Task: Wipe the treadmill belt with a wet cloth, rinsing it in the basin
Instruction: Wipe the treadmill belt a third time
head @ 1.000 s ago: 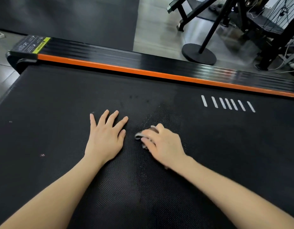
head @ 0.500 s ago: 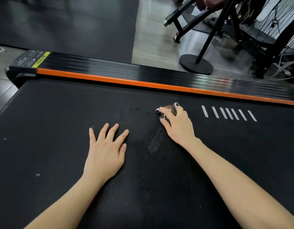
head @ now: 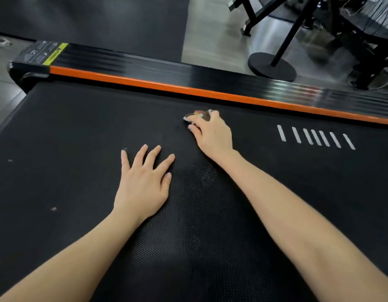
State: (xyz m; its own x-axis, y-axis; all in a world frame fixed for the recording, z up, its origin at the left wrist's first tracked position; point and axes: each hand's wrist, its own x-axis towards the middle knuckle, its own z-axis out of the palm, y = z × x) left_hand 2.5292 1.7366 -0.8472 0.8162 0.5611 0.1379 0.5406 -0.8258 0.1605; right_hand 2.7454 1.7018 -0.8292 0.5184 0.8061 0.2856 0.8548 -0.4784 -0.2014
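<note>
The black treadmill belt [head: 58, 149] fills most of the view and is bordered on its far side by an orange-edged side rail [head: 188, 88]. A round stand base [head: 272, 66] is seen on the floor beyond. The left hand [head: 143, 184] is laid flat on the belt, fingers straight and spread, nothing grasped. The right hand [head: 212, 136] is placed farther out, fingers curled. White stripes [head: 315, 137] are printed to its right. The cloth [head: 196, 115] is grasped under those fingers and pressed onto the belt near the rail.
</note>
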